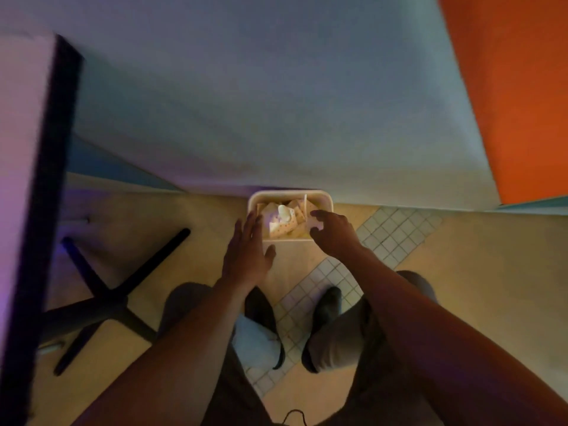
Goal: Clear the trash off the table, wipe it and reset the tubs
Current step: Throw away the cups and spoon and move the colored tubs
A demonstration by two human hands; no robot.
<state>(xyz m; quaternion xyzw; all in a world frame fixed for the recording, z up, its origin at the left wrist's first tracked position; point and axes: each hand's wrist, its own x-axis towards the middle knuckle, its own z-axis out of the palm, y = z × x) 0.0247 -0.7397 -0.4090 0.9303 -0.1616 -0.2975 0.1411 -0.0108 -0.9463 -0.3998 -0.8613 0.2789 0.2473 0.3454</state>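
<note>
1. Table (27, 149) fills the far left, its pale top edged with a dark rim, and its black cross-shaped base (104, 298) stands on the tan floor below.
2. The left hand (246, 256) reaches down with straight fingers spread flat; its fingertips lie over the left rim of the bin and it holds nothing.
3. A white bin (290, 198) stands on the floor against the foot of the pale wall, directly ahead of the person. Inside it lies crumpled trash (284, 221): pale wrappers, some dotted, and a thin white stick leaning at the right side.
4. A white cloth (256, 342) hangs near the person's left leg, between the 2 forearms.
5. The right hand (333, 232) hovers over the bin's right rim, fingers loosely curled downward, with a small pale thing at its fingertips; whether it pinches that thing cannot be told through the blur.
6. A strip of small white tiles (396, 232) crosses the floor diagonally, and an orange panel (516, 87) covers the wall at the far right.
</note>
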